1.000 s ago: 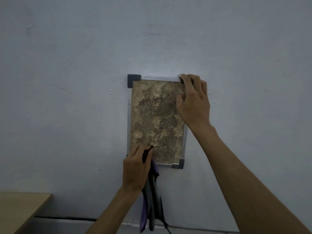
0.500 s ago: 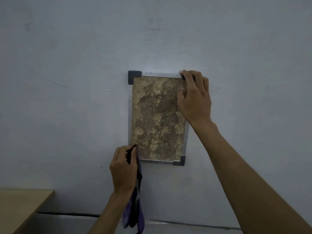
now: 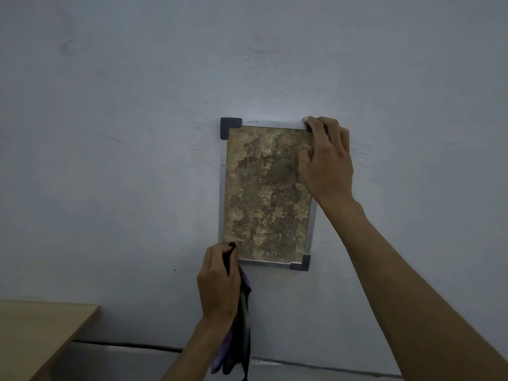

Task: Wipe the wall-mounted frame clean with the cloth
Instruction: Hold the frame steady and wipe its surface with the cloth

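The grey-edged rectangular wall frame (image 3: 265, 193) with the mottled brown panel is hanging upright on the pale wall (image 3: 110, 105), long axis vertical. The left hand (image 3: 218, 281) is clutching the dark purple-and-black cloth (image 3: 240, 342) at the frame's lower-left corner — the unwiped panel is lying up and to the right. The right hand (image 3: 327, 163) is gripping the upper-right corner, steadying it — the left edge is standing unobstructed for an upward stroke.

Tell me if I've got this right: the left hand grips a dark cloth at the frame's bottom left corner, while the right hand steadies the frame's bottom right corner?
Not quite. In the head view the right hand holds the frame at its top right corner, not the bottom right. The rest stands: the left hand grips the dark cloth at the bottom left corner.
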Demonstrator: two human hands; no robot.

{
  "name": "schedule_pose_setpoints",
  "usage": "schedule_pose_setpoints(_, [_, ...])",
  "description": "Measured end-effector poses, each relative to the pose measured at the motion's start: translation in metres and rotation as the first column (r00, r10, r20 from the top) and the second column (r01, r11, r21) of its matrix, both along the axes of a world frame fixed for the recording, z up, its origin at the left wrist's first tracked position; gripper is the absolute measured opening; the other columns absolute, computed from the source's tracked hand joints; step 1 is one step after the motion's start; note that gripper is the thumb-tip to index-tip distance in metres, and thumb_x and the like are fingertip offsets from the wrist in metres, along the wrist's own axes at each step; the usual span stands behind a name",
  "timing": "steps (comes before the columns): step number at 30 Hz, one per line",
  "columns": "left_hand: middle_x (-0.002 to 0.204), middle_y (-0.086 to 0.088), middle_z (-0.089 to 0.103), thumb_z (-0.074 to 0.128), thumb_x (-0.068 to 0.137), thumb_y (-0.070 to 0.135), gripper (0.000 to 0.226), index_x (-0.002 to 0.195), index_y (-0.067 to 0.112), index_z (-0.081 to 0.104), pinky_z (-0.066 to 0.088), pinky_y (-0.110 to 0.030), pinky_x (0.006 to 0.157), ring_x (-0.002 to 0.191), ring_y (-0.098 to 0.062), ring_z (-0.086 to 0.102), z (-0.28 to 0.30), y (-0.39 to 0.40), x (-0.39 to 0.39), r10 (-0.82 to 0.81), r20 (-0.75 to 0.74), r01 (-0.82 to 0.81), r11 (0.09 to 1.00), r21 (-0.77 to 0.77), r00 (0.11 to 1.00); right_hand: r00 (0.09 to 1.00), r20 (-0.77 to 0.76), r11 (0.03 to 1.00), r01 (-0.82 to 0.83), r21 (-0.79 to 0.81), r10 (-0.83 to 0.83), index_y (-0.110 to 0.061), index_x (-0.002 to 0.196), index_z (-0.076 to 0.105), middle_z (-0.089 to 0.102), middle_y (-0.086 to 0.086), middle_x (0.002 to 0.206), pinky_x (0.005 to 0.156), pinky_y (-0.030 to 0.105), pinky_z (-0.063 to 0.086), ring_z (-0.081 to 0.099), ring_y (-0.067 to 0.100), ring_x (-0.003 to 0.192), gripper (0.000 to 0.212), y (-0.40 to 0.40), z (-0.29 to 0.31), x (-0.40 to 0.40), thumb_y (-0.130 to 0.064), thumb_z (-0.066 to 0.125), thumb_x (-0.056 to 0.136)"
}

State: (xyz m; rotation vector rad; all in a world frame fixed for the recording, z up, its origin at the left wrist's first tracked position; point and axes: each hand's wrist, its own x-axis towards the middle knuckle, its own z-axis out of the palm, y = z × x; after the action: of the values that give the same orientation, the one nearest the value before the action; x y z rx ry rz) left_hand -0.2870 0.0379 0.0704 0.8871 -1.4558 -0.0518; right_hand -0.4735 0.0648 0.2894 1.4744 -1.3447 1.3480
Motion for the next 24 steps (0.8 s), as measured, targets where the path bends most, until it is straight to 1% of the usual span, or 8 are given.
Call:
schedule_pose_setpoints(2, [0.085,0.002,0.059,0.066,0.094,0.008,0.005,0.092,0.009,0.062,0.042,-0.012,0.068,0.07,-0.009,0.054,0.001,0.0,0.003,-0.015,0.046,0.015,1.0,-0.008,0.999,1.0,-0.003,1.0,0.0,0.007,0.0,-0.015,0.141,0.053,0.05,0.002,0.138,0.087,0.037,0.056,0.042,0.023,0.13,0.051,0.001,0.001,-0.001,-0.01,0.054,0.089])
schedule_pose_setpoints(5, [0.084,0.001,0.059,0.067,0.094,0.007,0.008,0.092,0.011,0.061,0.048,-0.023,0.064,0.068,-0.011,0.056,-0.002,0.0,0.009,-0.03,0.144,0.032,0.999,-0.013,0.989,1.0,0.001,1.0,0.001,0.008,-0.001,-0.015,0.14,0.053,0.05,0.002,0.138,0.088,0.036,0.055,0.042,0.023,0.13,0.051,0.001,0.002,-0.001,-0.01,0.054,0.09])
schedule_pose_setpoints(9, [0.085,0.002,0.061,0.066,0.095,0.011,0.006,0.092,0.013,0.061,0.052,-0.031,0.063,0.07,-0.012,0.058,-0.002,0.001,0.009,-0.008,0.115,0.0,0.998,0.062,0.993,1.0,0.022,1.0,-0.008,0.001,0.008,-0.015,0.14,0.054,0.051,0.003,0.137,0.087,0.031,0.051,0.042,0.023,0.128,0.051,0.002,0.001,0.003,-0.007,0.054,0.09])
schedule_pose_setpoints(11, [0.087,0.003,0.062,0.067,0.095,0.012,0.005,0.092,0.014,0.063,0.05,-0.025,0.064,0.072,-0.011,0.059,0.002,0.002,0.009,0.03,0.031,-0.032,0.996,0.083,0.999,1.0,0.019,1.0,-0.009,0.017,0.009,-0.015,0.14,0.054,0.05,0.003,0.138,0.087,0.032,0.052,0.041,0.023,0.129,0.051,0.004,0.002,0.004,-0.008,0.054,0.09])
schedule_pose_setpoints(14, [0.085,0.002,0.061,0.066,0.094,0.01,0.006,0.091,0.012,0.062,0.039,-0.011,0.061,0.07,-0.012,0.056,0.008,0.003,0.011,0.096,-0.076,-0.089,0.992,0.091,0.993,1.0,0.005,0.999,-0.006,0.035,0.006,-0.015,0.141,0.053,0.05,0.002,0.139,0.088,0.035,0.054,0.041,0.022,0.13,0.051,0.006,0.004,0.001,-0.01,0.055,0.09])
schedule_pose_setpoints(18, [0.085,-0.001,0.061,0.064,0.095,0.012,0.005,0.092,0.01,0.061,0.04,-0.022,0.06,0.068,-0.015,0.056,0.003,0.002,0.004,0.119,-0.067,-0.11,0.986,0.127,0.991,1.0,0.018,0.999,-0.014,0.034,0.013,-0.015,0.141,0.054,0.05,0.001,0.138,0.087,0.033,0.053,0.042,0.022,0.129,0.051,0.005,0.003,0.002,-0.009,0.055,0.09])
schedule_pose_setpoints(22, [0.077,0.004,0.058,0.065,0.096,0.016,0.014,0.084,0.014,0.058,0.034,-0.011,0.058,0.063,-0.008,0.054,-0.001,0.007,-0.007,0.056,-0.063,-0.043,0.982,0.186,0.996,0.999,0.048,1.0,-0.01,0.016,0.009,-0.015,0.14,0.054,0.051,0.001,0.138,0.088,0.031,0.05,0.042,0.022,0.13,0.052,0.003,0.002,0.006,-0.006,0.054,0.089])
schedule_pose_setpoints(24, [0.074,0.005,0.057,0.067,0.095,0.015,0.016,0.081,0.015,0.059,0.035,-0.01,0.057,0.063,-0.007,0.054,0.0,0.009,-0.012,0.022,-0.067,-0.009,0.98,0.198,0.998,0.999,0.05,1.0,-0.009,0.016,0.008,-0.014,0.14,0.054,0.051,0.002,0.138,0.089,0.031,0.05,0.041,0.022,0.13,0.051,0.004,0.002,0.007,-0.007,0.054,0.089])
